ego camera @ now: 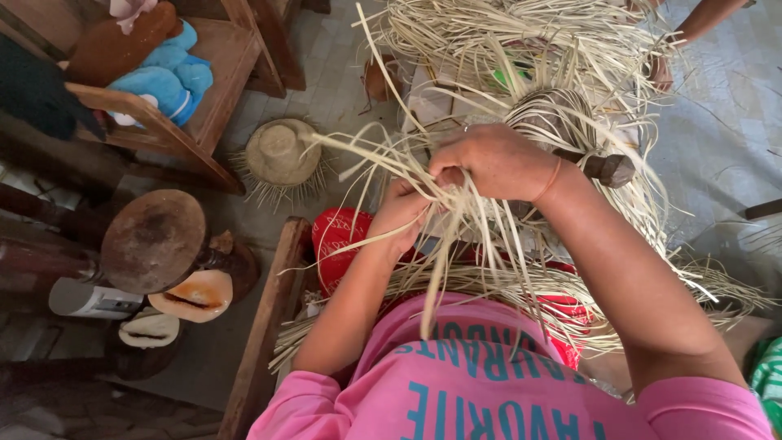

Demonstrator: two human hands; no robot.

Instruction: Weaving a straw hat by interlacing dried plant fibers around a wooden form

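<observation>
**A:** What are the two hands doing?

**B:** Both are closed on pale straw strands (472,236). The left hand (401,213) pinches a bunch of them between thumb and fingers, its grip narrow and tight. The right hand (497,161) is curled over the same bunch just above, its grip also shut around straw. The two hands touch, or nearly so.

**A:** And where does the straw sit?

**B:** It fans out from a half-woven hat (547,114) mounted on a dark wooden block (607,168), right behind the right hand. Loose strands hang down over the person's pink shirt (489,383) and spread to the right across the lap. A red cloth (342,236) shows under the left forearm.

**A:** What is carrying all this?

**B:** I cannot tell exactly; the hat block stands in front of the person above the tiled floor (326,73), with a wooden bench edge (269,318) at the person's left.

**A:** Anything else around?

**B:** A finished straw hat (281,153) with a fringed brim lies on the floor to the left. Nearer the left edge is a round wooden block (155,240), with two shells (194,295) just below it. A blue soft toy (171,73) sits on a wooden chair (220,57) in the top left corner. Another person's hand (661,73) shows near the top right corner.
</observation>
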